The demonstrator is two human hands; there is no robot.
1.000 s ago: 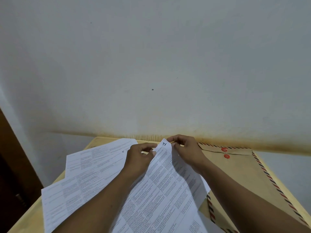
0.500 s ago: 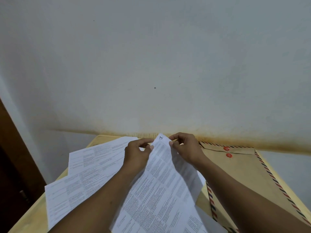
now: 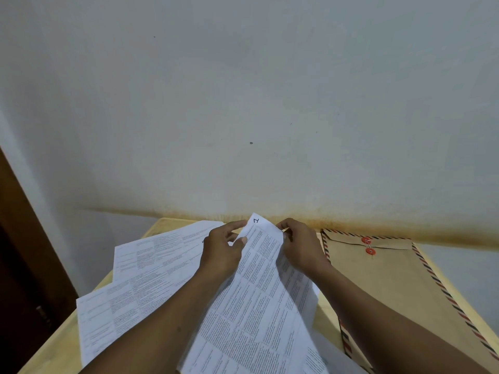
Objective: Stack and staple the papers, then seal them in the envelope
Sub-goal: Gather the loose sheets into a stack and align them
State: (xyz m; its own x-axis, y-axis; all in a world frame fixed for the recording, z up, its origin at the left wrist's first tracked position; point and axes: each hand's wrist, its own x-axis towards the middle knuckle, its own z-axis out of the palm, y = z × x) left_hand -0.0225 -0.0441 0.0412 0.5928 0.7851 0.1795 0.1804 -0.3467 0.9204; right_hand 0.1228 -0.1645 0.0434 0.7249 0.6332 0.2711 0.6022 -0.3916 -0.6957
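At lower centre, a person's left hand [image 3: 220,252] and right hand [image 3: 302,249] pinch the far end of a printed sheet [image 3: 259,292], one at each edge. More papers [image 3: 140,279] lie fanned at lower left on the table [image 3: 62,344]. The envelope [image 3: 391,287], flap down, lies flat at lower right.

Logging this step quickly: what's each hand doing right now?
Left hand: pinching the far end of the white printed paper sheet.
Right hand: pinching the same sheet's far end, on the other side.
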